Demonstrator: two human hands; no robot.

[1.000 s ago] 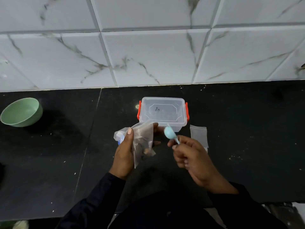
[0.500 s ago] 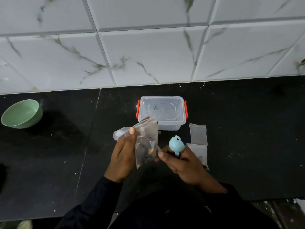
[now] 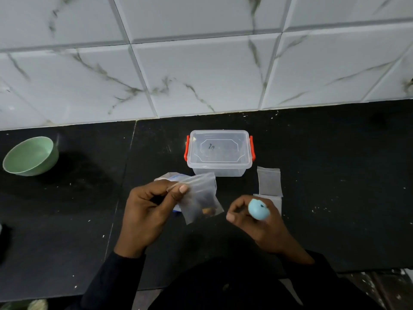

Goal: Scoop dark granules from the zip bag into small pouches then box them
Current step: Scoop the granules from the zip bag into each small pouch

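My left hand [image 3: 145,211] pinches the top edge of a small clear pouch [image 3: 200,199] with dark granules and a few brown bits at its bottom. Behind that hand lies the larger zip bag [image 3: 172,177] with a blue strip, mostly hidden. My right hand [image 3: 257,222] grips a light blue spoon [image 3: 258,209], bowl pointing up, a little right of the pouch. A clear lidded box [image 3: 220,151] with orange clips stands on the black counter just beyond. Two empty pouches [image 3: 268,181] lie right of the box.
A green bowl [image 3: 30,156] sits at the far left of the black counter [image 3: 335,175]. A white marbled tile wall [image 3: 201,63] rises behind. The counter's front edge runs close to my body.
My right hand with the spoon has moved right, away from the pouch. My left hand has shifted its grip to the pouch's top edge, and the pouch now hangs lower.
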